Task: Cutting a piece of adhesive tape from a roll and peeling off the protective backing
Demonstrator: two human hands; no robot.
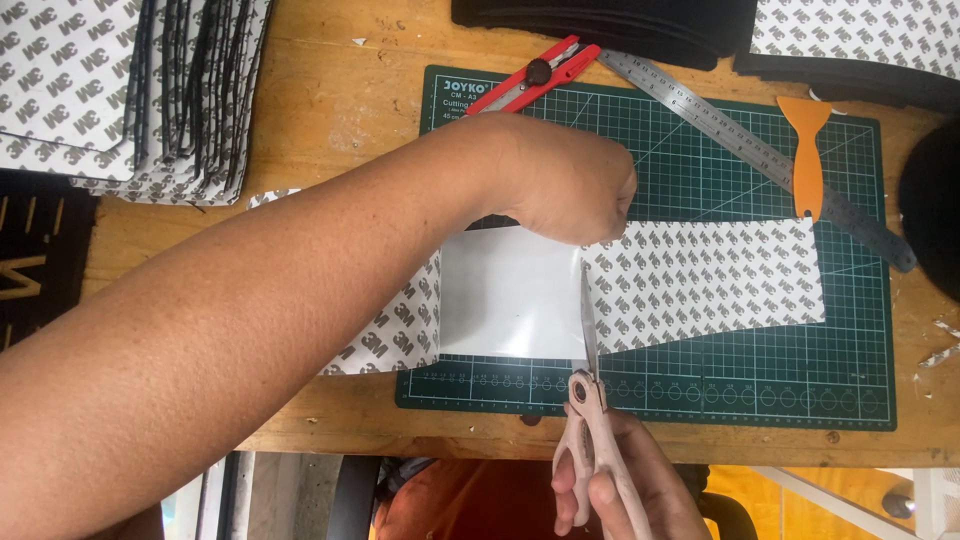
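Adhesive sheet (700, 285), patterned in grey on white, lies flat across the green cutting mat (850, 380), its long axis running left to right, with a plain white glossy patch (505, 300) showing where the backing faces up near the middle. The mat itself sits on a wooden bench (340, 110).

From the left, the left hand (570, 190) comes in across the sheet, its forearm filling much of the view. Its fingers are curled under and pressed down on the sheet's far edge, just above the white patch, pinning it to the mat; what, if anything, the fingertips pinch beneath cannot be told.

From the near edge, the right hand (615, 485) grips the pale pink handles of the scissors (588, 380), fingers closed through and around the loops. The blades point straight away from the body, across the short axis of the sheet, and lie along the boundary between the white patch and the patterned part. The tip sits just short of the left hand's knuckles, so the blade line runs directly toward that hand. The blades look nearly closed, though the angle makes this hard to judge.

Farther off, 3 tools rest on the mat's far side: a steel ruler (740, 135) lying diagonally, a red utility knife (535, 75) at the top edge, and an orange scraper (805, 155) touching the sheet's upper right corner. Stacks of similar sheets (100, 80) stand at the upper left.
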